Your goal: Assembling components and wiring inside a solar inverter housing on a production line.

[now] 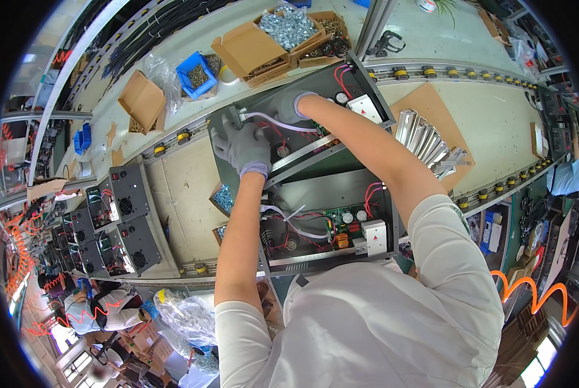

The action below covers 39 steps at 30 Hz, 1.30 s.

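Both my hands wear grey gloves and are at the farther of two dark metal equipment cases point(360, 77). My left hand point(245, 146) lies over that case's left end with its fingers spread, beside a white sleeved cable point(279, 123). My right hand point(287, 106) reaches into the same case just behind the cable; its fingertips are hidden. Red wires, a white box-shaped part point(364, 108) and a silver metal bar point(302, 152) show in this case. Nearer my body sits the second open case point(321, 181), with a green circuit board point(338, 222), a copper coil and another white part point(375, 237).
Silver metal strips point(425, 143) lie on cardboard to the right. Beyond the roller rail point(399, 72) stand open cartons of small hardware point(288, 29) and a blue bin point(195, 75). More black cases point(134, 220) stand at the left. An orange coiled hose point(535, 284) hangs at the right.
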Motion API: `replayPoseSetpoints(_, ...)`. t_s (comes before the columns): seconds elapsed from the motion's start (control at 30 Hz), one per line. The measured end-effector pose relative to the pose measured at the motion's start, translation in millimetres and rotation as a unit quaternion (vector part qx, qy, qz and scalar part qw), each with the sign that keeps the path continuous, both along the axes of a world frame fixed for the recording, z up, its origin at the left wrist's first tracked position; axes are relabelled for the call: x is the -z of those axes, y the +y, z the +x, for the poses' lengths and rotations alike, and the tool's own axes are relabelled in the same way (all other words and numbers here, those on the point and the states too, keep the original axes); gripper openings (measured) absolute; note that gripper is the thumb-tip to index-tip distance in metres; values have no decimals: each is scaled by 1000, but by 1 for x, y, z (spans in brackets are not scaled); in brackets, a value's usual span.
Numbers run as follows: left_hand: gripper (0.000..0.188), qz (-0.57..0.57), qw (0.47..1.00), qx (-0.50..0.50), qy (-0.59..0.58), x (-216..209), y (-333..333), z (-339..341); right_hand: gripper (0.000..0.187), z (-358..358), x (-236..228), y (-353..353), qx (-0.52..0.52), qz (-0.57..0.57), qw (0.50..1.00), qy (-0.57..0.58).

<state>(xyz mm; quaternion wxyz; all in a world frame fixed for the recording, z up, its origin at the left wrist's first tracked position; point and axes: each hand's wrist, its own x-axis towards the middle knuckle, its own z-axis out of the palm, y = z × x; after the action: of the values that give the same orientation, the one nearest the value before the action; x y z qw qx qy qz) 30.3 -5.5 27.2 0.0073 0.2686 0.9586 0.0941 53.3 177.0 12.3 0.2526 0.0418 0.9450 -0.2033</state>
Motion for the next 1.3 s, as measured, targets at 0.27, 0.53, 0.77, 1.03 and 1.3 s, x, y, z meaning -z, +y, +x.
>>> replayPoseSetpoints(0.27,18,87,986,-9,-144,-3,26,-4,35,5,28,22,149,-76,977,131)
replayPoseSetpoints(0.53,24,245,944,54,-214,32,29,-26,21,23,49,16,316,-555,767,61)
replayPoseSetpoints(0.77,38,228,946,18,-229,20,31,-16,20,25,45,16,331,-530,777,73)
replayPoseSetpoints(1.03,37,237,939,16,-248,22,32,-17,21,22,46,18,302,-538,784,75)
replayPoseSetpoints(1.3,35,241,937,11,-253,19,29,-14,27,17,25,21,227,-399,887,54)
